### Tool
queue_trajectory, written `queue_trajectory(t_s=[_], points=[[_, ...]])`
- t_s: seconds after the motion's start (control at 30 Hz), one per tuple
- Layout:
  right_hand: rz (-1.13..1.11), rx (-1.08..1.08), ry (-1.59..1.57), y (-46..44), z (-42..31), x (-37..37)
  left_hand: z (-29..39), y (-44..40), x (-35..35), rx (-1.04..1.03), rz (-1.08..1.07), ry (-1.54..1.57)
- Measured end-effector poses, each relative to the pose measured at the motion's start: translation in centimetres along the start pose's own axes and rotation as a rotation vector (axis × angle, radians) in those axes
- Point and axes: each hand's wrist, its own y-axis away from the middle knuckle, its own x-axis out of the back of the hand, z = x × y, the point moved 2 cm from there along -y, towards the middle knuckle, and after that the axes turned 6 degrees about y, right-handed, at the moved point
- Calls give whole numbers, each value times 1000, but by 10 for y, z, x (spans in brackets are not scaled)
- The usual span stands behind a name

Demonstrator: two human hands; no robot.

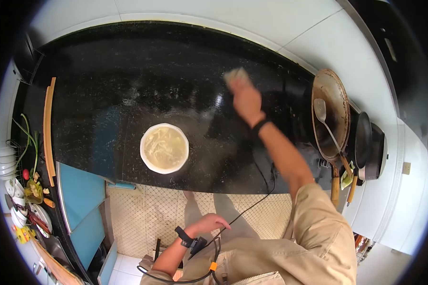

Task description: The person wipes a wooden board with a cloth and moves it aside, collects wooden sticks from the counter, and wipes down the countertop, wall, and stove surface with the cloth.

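Observation:
My right hand (247,102) is stretched far out over the black countertop (195,61), closed on a pale, crumpled cloth (237,75) pressed to the surface. Motion blurs the cloth and the fingers. My left hand (210,223) hangs in front of my body below the counter edge, fingers loosely extended, with nothing visible in it. A black cable (252,199) runs past its fingertips. To the left of my right arm, a white bowl (144,160) stands on the counter, holding pale strips in cloudy liquid.
At the right are a large wok (329,88) with a metal spatula (320,111) in it and darker pans (364,137). Long wooden sticks (49,128) lie at the left. Further left, stacked bowls (5,161), green onions (35,142) and other vegetables crowd together. A blue cabinet door (81,194) stands below.

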Motion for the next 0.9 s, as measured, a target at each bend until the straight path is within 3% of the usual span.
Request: queue_trajectory(t_s=[0.03, 0.1, 0.13, 0.2, 0.3, 0.37, 0.43, 0.53, 0.57, 0.6, 0.7, 0.8, 0.9], points=[[93, 105, -63, 33, -27, 18, 8, 2, 2, 2, -3, -9], [-37, 149, -91, 105, -72, 65, 21, 6, 4, 40, -30, -44], [-134, 162, -111, 141, -76, 61, 23, 7, 4, 41, -32, -46], [-59, 174, -192, 153, -61, 62, 21, 7, 8, 78, -37, -101], [53, 47, -55, 89, 1, 25, -4, 9, 8, -12, 18, -93], [-83, -267, 71, 41, 60, -11, -9, 12, 1, 29, 33, -78], [105, -170, 224, 38, 87, -14, -7, 19, -2, 33, 59, -75], [-125, -329, 214, 130, 60, 22, -4, 22, -7, 69, 33, -63], [-156, -291, 163, 175, 45, 34, 0, 21, -7, 56, 16, -66], [-47, -213, 221, 218, 17, 50, 3, 22, -7, 71, -4, -51], [-209, -247, 128, 290, -49, 100, 5, 19, -10, 79, -46, -42], [-153, -269, 66, 268, -38, 95, -2, 14, -10, 77, -74, -51], [-25, -275, 112, 186, -2, 50, -6, 5, -17, 80, -121, -42]])
